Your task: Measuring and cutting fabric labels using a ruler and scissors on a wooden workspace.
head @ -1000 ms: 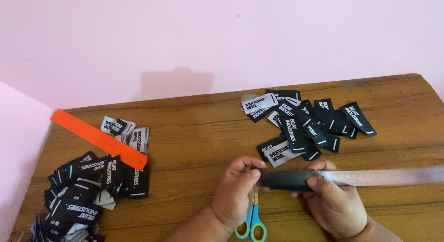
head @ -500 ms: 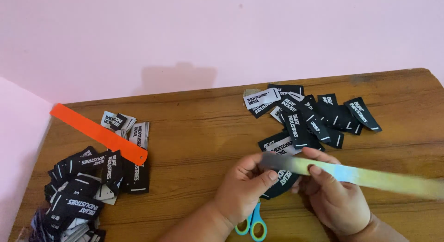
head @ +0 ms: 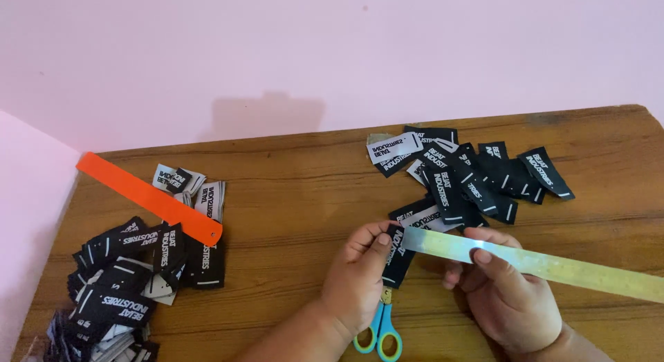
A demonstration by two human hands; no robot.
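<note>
- The left hand (head: 360, 282) has its thumb and fingertips pinched on a black label (head: 399, 255) with white lettering, holding it upright just above the table (head: 290, 196), its lower end hanging free.
- The right hand (head: 508, 293) grips a long metal ruler (head: 539, 263) — thumb pressed on top, fingers curled underneath — so neither hand is slack.
- The ruler's near end meets the label right at the left thumb; from there it slants away to the right and slightly down, running out past the edge of view.
- Under the two wrists lie small scissors (head: 379, 331) with blue and green handles, resting flat on the wood, partly hidden by the left hand.
- Just beyond the fingers, towards the wall, sits a loose heap of black labels (head: 477, 175), some turned to show a white face, overlapping each other.
- Far over on the left is a bigger pile of labels (head: 124, 286), spilling towards the near corner of the table.
- An orange strip (head: 149, 196) — flat, with a small hole at its near end — lies slantwise across the top of that left pile, well apart from both hands.
- The table is brown wood with visible grain, pushed against a plain pink wall (head: 332, 50).
</note>
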